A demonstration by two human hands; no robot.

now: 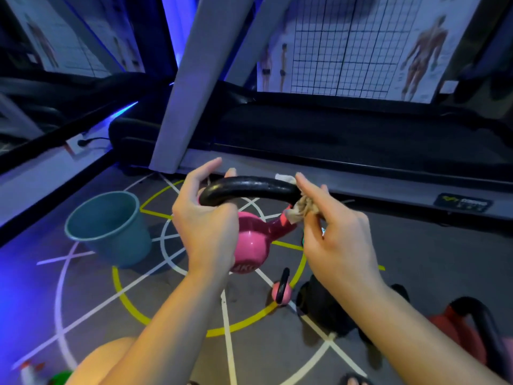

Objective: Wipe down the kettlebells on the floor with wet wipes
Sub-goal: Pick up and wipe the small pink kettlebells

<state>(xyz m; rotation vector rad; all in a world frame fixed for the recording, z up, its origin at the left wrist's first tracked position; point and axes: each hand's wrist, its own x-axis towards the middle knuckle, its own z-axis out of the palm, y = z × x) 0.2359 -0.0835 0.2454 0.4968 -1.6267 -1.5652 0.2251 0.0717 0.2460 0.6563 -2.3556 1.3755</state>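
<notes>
Ahead, we see a treadmill beyond the lined floor, and a blue bucket stands at left. We hold the pink kettlebell above the floor; a smaller pink kettlebell stands below it. Our left hand curls round the left end of the black handle. Our right hand pinches a crumpled wipe against the right end.

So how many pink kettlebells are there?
2. The big pink kettlebell is up in the left hand; the right hand rubs a wipe on its handle. The small pink kettlebell sits on the floor below. Arms may hide more.
</notes>
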